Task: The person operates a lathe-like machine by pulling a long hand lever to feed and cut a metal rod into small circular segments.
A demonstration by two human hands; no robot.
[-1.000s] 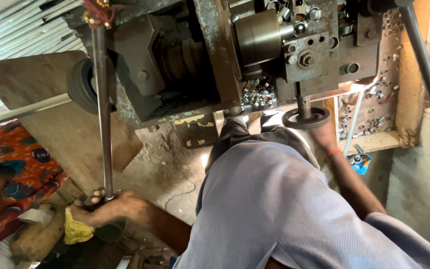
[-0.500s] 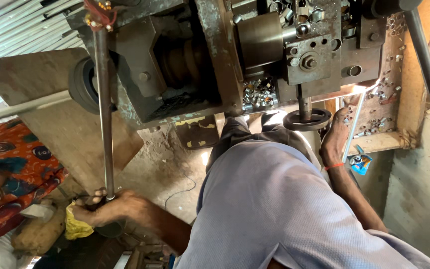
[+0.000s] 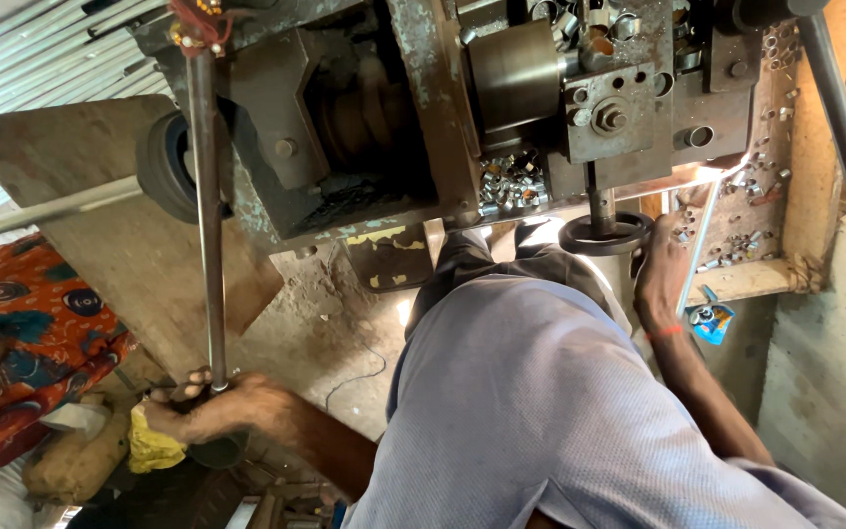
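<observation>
Left hand (image 3: 210, 409) clenched round the rod's (image 3: 208, 211) lower end; right hand (image 3: 660, 279) grips the handwheel (image 3: 604, 235).

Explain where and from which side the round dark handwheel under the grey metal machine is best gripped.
Grip the round dark handwheel at its outer rim, coming from the right side, where the right hand already rests. The rim lies flat on a short vertical shaft, so its edge is exposed there, while the machine body crowds it from above.

Dim and shadowy overall, with overexposed daylight glare at the top right and wide-angle bending at the edges.
</observation>
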